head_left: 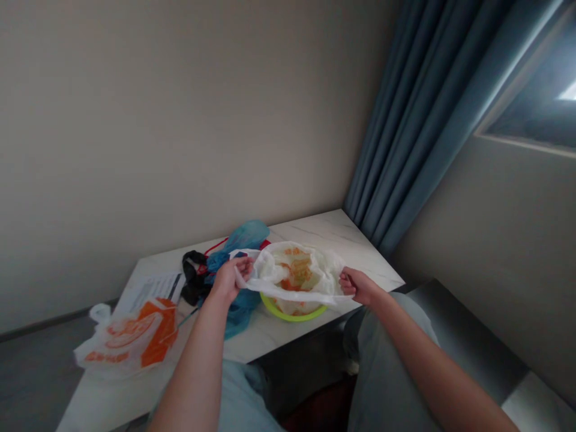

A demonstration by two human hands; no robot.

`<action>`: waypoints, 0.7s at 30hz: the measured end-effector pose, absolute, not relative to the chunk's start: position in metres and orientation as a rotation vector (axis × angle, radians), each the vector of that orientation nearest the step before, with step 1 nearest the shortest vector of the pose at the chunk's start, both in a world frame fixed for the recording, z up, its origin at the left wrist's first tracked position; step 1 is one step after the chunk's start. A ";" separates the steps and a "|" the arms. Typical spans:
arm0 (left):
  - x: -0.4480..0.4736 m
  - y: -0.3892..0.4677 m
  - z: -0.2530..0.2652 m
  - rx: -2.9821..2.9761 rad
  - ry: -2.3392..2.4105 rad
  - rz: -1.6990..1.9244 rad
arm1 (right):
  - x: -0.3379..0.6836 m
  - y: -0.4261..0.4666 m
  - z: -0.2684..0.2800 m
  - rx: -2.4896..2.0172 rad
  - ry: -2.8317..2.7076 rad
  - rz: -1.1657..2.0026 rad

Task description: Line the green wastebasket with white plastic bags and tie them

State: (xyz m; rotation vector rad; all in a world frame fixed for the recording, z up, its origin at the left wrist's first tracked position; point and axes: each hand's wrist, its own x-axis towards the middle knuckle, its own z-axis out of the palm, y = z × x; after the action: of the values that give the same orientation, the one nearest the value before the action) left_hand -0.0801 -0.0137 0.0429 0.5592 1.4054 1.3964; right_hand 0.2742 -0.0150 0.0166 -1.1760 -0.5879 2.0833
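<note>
A long slate-blue fabric curtain point(418, 120) hangs in folds beside a pale-framed window point(535, 96). On the white marble-patterned tabletop point(321, 227), a crumpled white-and-orange plastic bag point(130, 342) partly hides a printed white paper sheet point(148, 287); behind rises a plain grey wall point(202, 120).

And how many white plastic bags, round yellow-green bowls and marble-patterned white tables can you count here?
White plastic bags: 2
Round yellow-green bowl: 1
Marble-patterned white table: 1
Total: 4
</note>
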 end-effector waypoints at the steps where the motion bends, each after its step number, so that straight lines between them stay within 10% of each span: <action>1: -0.083 -0.014 0.043 0.506 1.377 1.397 | 0.277 -0.015 0.020 -1.104 -0.539 2.148; 8: -0.093 -0.014 0.044 0.327 1.186 1.638 | 0.294 -0.006 0.038 -0.539 -0.197 1.734; 21: -0.065 -0.016 0.047 0.469 1.031 1.838 | 0.274 0.004 0.020 -0.858 -0.526 1.242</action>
State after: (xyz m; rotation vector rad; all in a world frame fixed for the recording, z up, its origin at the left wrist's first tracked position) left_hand -0.0648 -0.0162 0.0468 0.4688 1.0311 1.8384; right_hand 0.2737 0.0037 0.0205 -0.8579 -0.5258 1.2423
